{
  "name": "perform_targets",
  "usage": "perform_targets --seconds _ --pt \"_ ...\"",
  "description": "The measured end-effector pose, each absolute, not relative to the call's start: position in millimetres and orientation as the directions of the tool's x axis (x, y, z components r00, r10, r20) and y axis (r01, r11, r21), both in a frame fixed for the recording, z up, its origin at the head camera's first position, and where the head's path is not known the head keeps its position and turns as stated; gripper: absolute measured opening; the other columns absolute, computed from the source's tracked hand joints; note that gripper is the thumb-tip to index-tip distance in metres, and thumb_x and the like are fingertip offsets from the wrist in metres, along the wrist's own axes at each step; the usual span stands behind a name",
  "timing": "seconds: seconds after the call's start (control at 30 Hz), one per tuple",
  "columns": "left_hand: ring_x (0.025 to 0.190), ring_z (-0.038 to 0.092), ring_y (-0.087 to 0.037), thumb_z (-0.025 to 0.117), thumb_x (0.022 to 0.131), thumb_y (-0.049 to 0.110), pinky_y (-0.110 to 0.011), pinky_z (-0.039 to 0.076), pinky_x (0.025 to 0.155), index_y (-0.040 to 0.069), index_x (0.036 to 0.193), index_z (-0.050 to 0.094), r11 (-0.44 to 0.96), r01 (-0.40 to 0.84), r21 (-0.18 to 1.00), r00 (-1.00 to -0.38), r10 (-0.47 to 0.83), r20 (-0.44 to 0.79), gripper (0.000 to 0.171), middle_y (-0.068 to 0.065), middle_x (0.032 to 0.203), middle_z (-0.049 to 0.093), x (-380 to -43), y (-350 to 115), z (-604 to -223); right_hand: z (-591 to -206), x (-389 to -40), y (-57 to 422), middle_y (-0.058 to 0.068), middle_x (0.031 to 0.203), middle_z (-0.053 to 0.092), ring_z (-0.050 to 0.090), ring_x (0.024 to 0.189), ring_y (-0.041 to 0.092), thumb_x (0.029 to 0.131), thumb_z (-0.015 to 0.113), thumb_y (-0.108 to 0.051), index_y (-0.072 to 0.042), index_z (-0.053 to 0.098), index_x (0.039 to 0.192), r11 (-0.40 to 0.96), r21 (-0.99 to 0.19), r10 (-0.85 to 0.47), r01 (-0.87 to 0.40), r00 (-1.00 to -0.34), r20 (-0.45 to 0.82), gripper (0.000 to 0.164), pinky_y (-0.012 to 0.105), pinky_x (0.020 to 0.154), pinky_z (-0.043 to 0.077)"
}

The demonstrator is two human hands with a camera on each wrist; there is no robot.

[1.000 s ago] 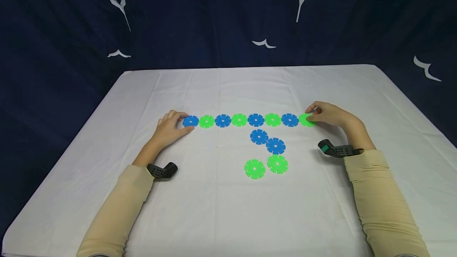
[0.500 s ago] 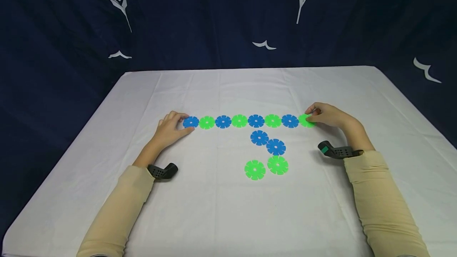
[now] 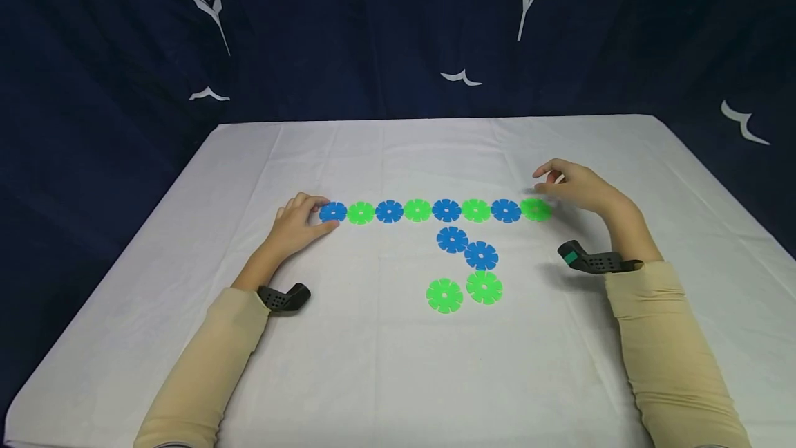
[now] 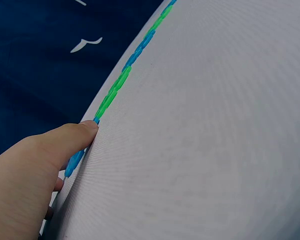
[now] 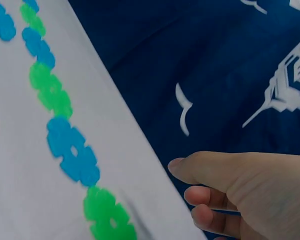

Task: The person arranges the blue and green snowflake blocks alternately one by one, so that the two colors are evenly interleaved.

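A row of several notched discs, alternating blue and green, lies flat across the white table [image 3: 385, 372]. My left hand [image 3: 318, 215] pinches the leftmost blue disc [image 3: 333, 211] between thumb and curled fingers; in the left wrist view the thumb [image 4: 82, 131] touches that blue disc [image 4: 75, 161]. My right hand [image 3: 538, 181] hovers just above and beyond the rightmost green disc [image 3: 535, 209], fingers loosely curled and holding nothing. The right wrist view shows the right hand [image 5: 190, 172] off the cloth, with the end green disc [image 5: 107, 215] below it.
Two loose blue discs [image 3: 452, 239] [image 3: 481, 255] and two loose green discs [image 3: 444, 295] [image 3: 484, 287] lie in front of the row, right of centre. Black camera mounts [image 3: 282, 297] [image 3: 591, 261] sit on both wrists. A dark blue patterned cloth hangs behind the table.
My right hand has let go of the rightmost green disc and lifted up and away from it. The left hand and all discs have stayed put.
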State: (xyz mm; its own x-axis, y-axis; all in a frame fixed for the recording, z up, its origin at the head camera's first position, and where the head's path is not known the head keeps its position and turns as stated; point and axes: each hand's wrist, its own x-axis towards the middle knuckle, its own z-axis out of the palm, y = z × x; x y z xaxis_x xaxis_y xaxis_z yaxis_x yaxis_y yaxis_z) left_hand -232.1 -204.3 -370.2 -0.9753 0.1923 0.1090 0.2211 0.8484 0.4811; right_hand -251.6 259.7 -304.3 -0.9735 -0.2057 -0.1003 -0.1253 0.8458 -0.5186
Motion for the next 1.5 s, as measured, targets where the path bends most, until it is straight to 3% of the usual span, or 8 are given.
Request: perform_targets --seconds 0.17,0.4,0.73,0.87,1.03,1.2,1.33,1.5 --pt "0.106 0.041 -0.026 0.06 0.082 0.044 -0.042 0.026 0.087 0.008 0.125 0.05 0.849 0.218 0.481 -0.976 0.192 0.104 0.057 -0.011 0.115 0.048 -231.8 -205.0 -370.7 -285.4 -242.8 237.9 0.012 0.098 0.046 0.042 0.088 0.025 0.091 0.05 -0.028 -0.005 0.051 0.119 0.839 -0.513 -0.232 -0.182 -0.972 -0.035 0.037 0.033 0.067 0.036" --pt "0.105 0.041 -0.026 0.06 0.082 0.044 -0.042 0.026 0.087 0.008 0.125 0.05 0.844 0.222 0.487 -0.975 0.195 0.106 0.057 -0.011 0.113 0.048 -233.2 -205.8 -371.2 -271.2 -226.9 199.4 0.011 0.098 0.052 0.046 0.091 0.024 0.089 0.055 -0.021 -0.007 0.054 0.115 0.807 -0.499 -0.372 -0.316 -0.928 -0.013 0.03 0.031 0.068 0.04" --pt "0.105 0.041 -0.026 0.06 0.082 0.045 -0.042 0.026 0.086 0.008 0.125 0.05 0.852 0.225 0.473 -0.974 0.196 0.109 0.057 -0.011 0.113 0.048 -235.3 -207.4 -368.8 -285.2 -215.8 161.7 0.007 0.101 0.054 0.049 0.09 0.02 0.086 0.059 -0.027 -0.006 0.054 0.116 0.736 -0.539 -0.568 -0.409 -0.807 -0.162 0.037 0.031 0.075 0.042" --pt "0.104 0.041 -0.026 0.06 0.082 0.045 -0.042 0.026 0.086 0.008 0.125 0.05 0.85 0.226 0.476 -0.974 0.198 0.109 0.057 -0.011 0.112 0.048 -235.0 -207.3 -370.0 -296.3 -213.5 154.7 0.006 0.094 0.053 0.048 0.083 0.018 0.085 0.061 -0.032 -0.005 0.054 0.113 0.774 -0.494 -0.559 -0.397 -0.795 -0.236 0.04 0.029 0.069 0.041" --pt "0.105 0.042 -0.026 0.061 0.082 0.044 -0.043 0.026 0.088 0.008 0.125 0.05 0.847 0.223 0.482 -0.975 0.196 0.108 0.058 -0.011 0.112 0.048 -233.7 -206.1 -369.7 -309.6 -208.7 143.3 0.004 0.084 0.051 0.048 0.073 0.015 0.081 0.063 -0.043 -0.004 0.054 0.111 0.861 -0.355 -0.468 -0.365 -0.841 -0.271 0.05 0.026 0.06 0.038" --pt "0.105 0.042 -0.026 0.061 0.082 0.044 -0.043 0.026 0.088 0.008 0.125 0.05 0.847 0.221 0.483 -0.975 0.193 0.107 0.057 -0.011 0.113 0.048 -233.2 -205.2 -369.5 -319.1 -203.0 131.2 0.007 0.092 0.058 0.052 0.069 0.016 0.079 0.062 -0.05 -0.002 0.053 0.11 0.924 -0.215 -0.363 -0.316 -0.902 -0.235 0.057 0.033 0.063 0.043" --pt "0.105 0.042 -0.027 0.061 0.082 0.043 -0.043 0.026 0.088 0.007 0.125 0.05 0.849 0.225 0.478 -0.974 0.194 0.113 0.057 -0.012 0.113 0.048 -233.0 -205.2 -370.0 -321.5 -201.6 127.1 0.009 0.102 0.058 0.053 0.077 0.019 0.08 0.063 -0.046 -0.002 0.052 0.11 0.937 -0.206 -0.328 -0.284 -0.918 -0.225 0.054 0.039 0.071 0.044" --pt "0.104 0.042 -0.027 0.061 0.082 0.043 -0.043 0.026 0.087 0.007 0.124 0.05 0.846 0.23 0.481 -0.973 0.199 0.115 0.057 -0.012 0.112 0.048 -232.6 -205.2 -369.5 -319.9 -201.3 124.3 0.009 0.097 0.057 0.051 0.074 0.018 0.079 0.065 -0.043 -0.002 0.049 0.11 0.94 -0.23 -0.305 -0.251 -0.921 -0.244 0.054 0.028 0.059 0.039"
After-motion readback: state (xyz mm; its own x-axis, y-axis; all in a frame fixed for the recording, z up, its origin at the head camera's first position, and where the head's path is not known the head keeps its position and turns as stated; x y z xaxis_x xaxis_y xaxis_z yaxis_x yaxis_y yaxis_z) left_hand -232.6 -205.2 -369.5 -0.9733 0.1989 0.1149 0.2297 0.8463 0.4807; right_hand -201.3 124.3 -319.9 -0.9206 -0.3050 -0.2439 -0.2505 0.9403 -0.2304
